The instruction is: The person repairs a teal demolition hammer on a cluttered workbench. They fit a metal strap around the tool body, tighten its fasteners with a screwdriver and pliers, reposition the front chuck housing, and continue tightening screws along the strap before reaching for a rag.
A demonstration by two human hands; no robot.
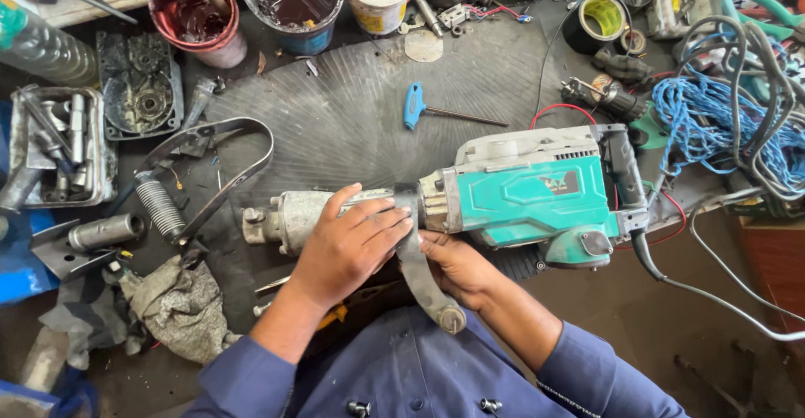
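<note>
Two hands on one item: a teal demolition hammer (528, 196) lying on its side across the round ribbed mat (352, 116), near the tabletop's front edge. My left hand (348, 246) is clamped over the grey metal barrel (293, 217); my right hand (453, 267) grips the grey handle strap (419, 275) around the neck. I judge the strap's fitting is in hand; next calls for steadying the barrel. Blue T-handle key (415, 106) lies behind.

single head cam, looks near straight down over the wearer's chest onto the bench (352, 124). close range: left hand (348, 246) and right hand (457, 267) sit low centre, forearms enter from bottom edge. far side of bench at top. no second view to overlap.
</note>
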